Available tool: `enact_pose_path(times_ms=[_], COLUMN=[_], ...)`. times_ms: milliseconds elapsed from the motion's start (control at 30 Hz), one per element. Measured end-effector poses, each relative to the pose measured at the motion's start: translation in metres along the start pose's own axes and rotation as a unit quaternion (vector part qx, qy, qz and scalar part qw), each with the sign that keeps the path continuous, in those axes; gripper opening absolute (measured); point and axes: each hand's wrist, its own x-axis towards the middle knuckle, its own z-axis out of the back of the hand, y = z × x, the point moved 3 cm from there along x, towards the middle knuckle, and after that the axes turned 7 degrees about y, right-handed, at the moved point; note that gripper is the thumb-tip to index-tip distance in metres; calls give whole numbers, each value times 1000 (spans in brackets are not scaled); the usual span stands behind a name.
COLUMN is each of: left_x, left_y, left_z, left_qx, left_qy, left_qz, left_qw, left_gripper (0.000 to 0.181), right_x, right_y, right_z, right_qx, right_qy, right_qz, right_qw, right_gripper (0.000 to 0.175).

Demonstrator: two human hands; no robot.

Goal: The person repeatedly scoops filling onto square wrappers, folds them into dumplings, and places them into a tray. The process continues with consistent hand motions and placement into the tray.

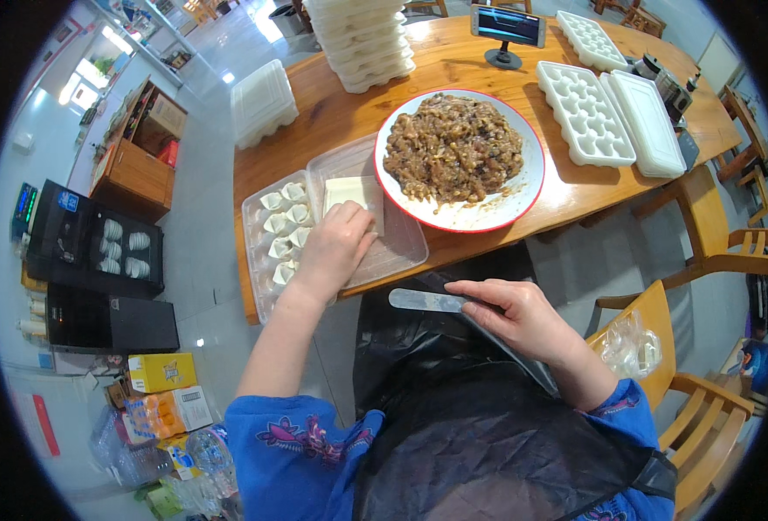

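Note:
My left hand (339,244) rests on a stack of square dough wrappers (351,190), its fingertips bent at their edge; whether it pinches one is hidden. The wrappers lie on a clear plastic lid (400,244). Folded wontons (279,225) sit in the cups of a plastic tray (251,211) at the left, partly behind my left forearm. My right hand (517,312) holds a flat metal spatula (426,301) in front of the table edge, its blade pointing left. A white enamel basin (533,176) with a red rim, right of the wrappers, holds minced filling (455,146).
Stacked plastic trays (361,45) and a closed tray box (263,104) stand on the wooden table (318,91). Cupped trays (585,114), lids (644,124) and a phone on a stand (507,29) are at the back right. Wooden chairs (703,215) flank the right side.

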Motion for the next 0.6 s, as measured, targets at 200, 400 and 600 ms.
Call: enact_pose_path(times_ms=[200,400,600], left_x=[-2,-4,-17], left_y=[10,23,10], left_z=[-13,12,10], left_qx=[66,-265,-728], left_qy=[44,-92,-284], left_qz=[-30,254,274], left_qw=[996,926,560], left_gripper=[12,12,49], right_x=[-2,20,81], right_y=[-9,2,6], right_z=[6,38,67], right_qx=[32,-176,-362], right_qy=[-10,-165,-159], right_qz=[-36,82,84], right_qw=[999,967,915], right_gripper=[30,27,32])
